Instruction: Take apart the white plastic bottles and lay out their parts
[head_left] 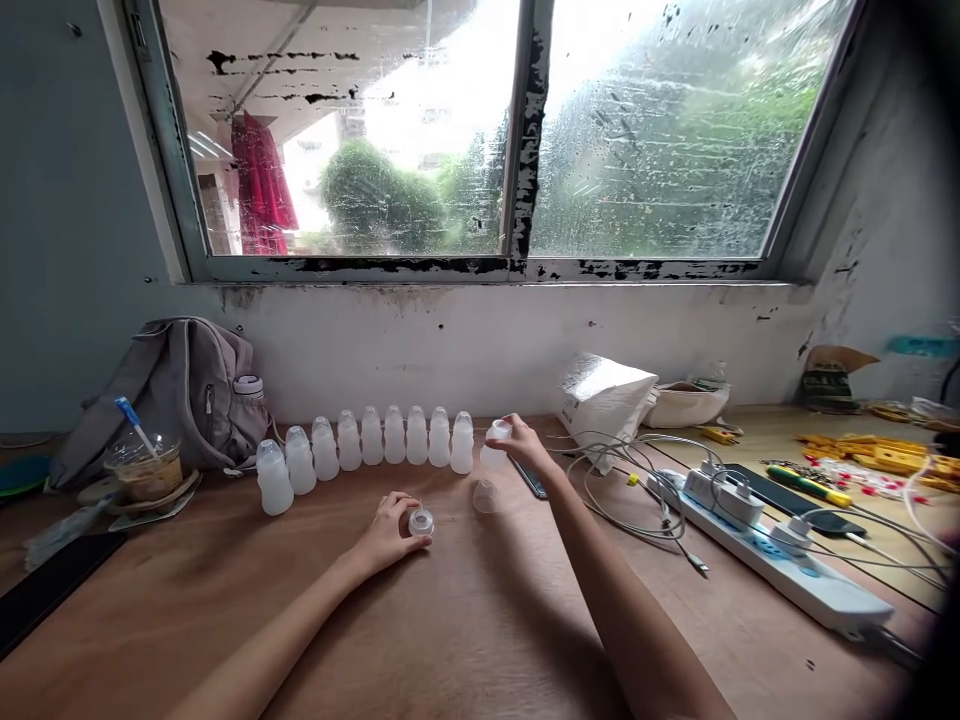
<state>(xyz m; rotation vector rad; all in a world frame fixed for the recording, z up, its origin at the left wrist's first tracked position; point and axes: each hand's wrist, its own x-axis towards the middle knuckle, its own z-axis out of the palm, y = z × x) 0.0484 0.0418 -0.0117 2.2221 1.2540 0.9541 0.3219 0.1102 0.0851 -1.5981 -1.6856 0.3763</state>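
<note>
In the head view, the left hand (394, 532) rests on the brown table (360, 635), its thumb and fingers closed in a narrow grip around a small translucent ring piece (421, 522) (something clear and pointed seems to rise from it, too fine to make out). The right hand (523, 447) reaches farther forward and holds a frosted bottle (495, 454) near its top, thumb on one side and fingers on the other; whether the base touches the table I cannot tell. A clear dome cap (486, 497) stands on the table just in front of that bottle, on the near side.

To the left of the held bottle, a curved row of nine capped bottles (394, 440) stands upright along the wall side (the leftmost sits nearest the camera). A dark phone (529, 478) lies partly behind the right forearm, with looped grey cables (600, 500) and a white power strip (787, 565) farther right. At the far left are a grey backpack (176, 390) and a lidded drink cup (148, 470) with a blue-topped straw.
</note>
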